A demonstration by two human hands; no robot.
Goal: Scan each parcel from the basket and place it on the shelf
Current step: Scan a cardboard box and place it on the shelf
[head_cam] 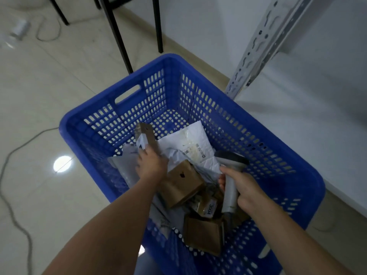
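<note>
A blue plastic basket (258,139) stands on the floor and holds several parcels. My left hand (152,164) reaches into it and grips a narrow brown cardboard parcel (146,133) that stands tilted against the left side. My right hand (244,187) grips a grey barcode scanner (231,161) by its handle, its head over the parcels. Under the hands lie a white padded mailer (190,143), a brown box (183,182) and another brown box (202,237) nearer to me. The white shelf (309,124) is to the right of the basket.
A perforated grey metal upright (256,50) of the shelf rises at the right. Black furniture legs (117,34) stand beyond the basket. A grey cable (14,195) snakes over the tiled floor at the left.
</note>
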